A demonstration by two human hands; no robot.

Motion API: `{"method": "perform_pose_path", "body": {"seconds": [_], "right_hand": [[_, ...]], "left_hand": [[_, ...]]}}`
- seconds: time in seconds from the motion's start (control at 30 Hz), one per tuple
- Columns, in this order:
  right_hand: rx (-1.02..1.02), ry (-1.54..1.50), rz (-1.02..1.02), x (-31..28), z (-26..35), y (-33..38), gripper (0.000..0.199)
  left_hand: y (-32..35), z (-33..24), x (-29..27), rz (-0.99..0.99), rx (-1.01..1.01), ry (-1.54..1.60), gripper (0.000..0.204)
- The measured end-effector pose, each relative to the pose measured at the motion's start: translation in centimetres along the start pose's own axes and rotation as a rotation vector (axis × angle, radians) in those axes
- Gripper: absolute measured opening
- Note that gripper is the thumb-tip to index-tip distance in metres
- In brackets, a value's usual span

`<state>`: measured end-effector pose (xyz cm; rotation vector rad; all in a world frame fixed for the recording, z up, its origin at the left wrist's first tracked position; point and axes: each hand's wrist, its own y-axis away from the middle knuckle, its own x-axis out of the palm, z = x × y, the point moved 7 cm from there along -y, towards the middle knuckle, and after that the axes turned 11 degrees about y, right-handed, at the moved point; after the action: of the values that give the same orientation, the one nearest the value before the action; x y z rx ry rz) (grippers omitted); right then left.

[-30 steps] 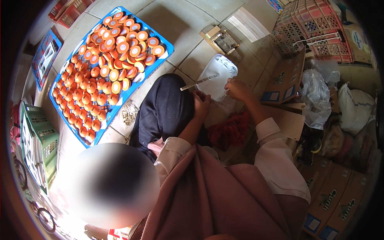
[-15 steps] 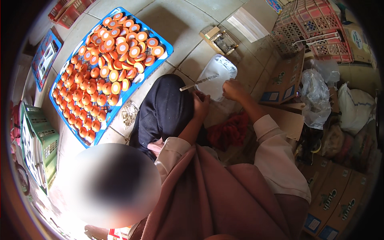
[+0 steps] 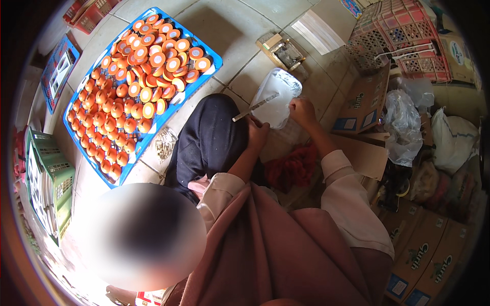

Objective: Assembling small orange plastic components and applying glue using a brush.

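Note:
A shallow white tray [image 3: 275,109] with whitish stuff in it sits in front of me. Across its left side lies a thin brown stick [image 3: 250,109], one end sticking out past the rim. My left hand [image 3: 259,133] is beside the near left edge of the tray, fingers curled in; whatever they hold is hidden. Close to the tray's right rim, my right hand [image 3: 303,111] has its fingers pressed together. What is between them is too small to make out. My dark-clothed knee [image 3: 217,122] rises left of the left hand.
To the left, a blue crate tray [image 3: 217,64] carries many orange round pieces [image 3: 157,60], some with pale flat faces. A small wooden block with a framed opening [image 3: 287,53] lies beyond the white tray. Cardboard boxes [image 3: 360,102], plastic bags [image 3: 400,125] and red crates [image 3: 403,38] crowd the right.
My right hand has shifted slightly right and up, from over the tray's lower right to its right rim. My left hand stays nearly in place.

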<state>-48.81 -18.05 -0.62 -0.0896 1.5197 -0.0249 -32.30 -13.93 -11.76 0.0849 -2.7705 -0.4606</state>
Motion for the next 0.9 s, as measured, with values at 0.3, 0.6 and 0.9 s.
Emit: {"method": "perform_pose_path", "body": {"seconds": [0.3,0.6,0.9], "right_hand": [[0.105,-0.132,-0.396,-5.7,-3.9,-3.4,0.002],[0.122,-0.419,-0.191,-10.5,-5.8,-6.2,0.011],[0.313,-0.494,-0.149,-8.1,-8.2,-1.7,0.011]], "left_hand": [[1.0,-3.2,0.0,0.008,0.032,-0.065,0.036],[1.2,-1.9,0.2,0.065,-0.034,0.056,0.038],[1.6,-1.8,0.4,0.097,0.007,0.138,0.044]]}}
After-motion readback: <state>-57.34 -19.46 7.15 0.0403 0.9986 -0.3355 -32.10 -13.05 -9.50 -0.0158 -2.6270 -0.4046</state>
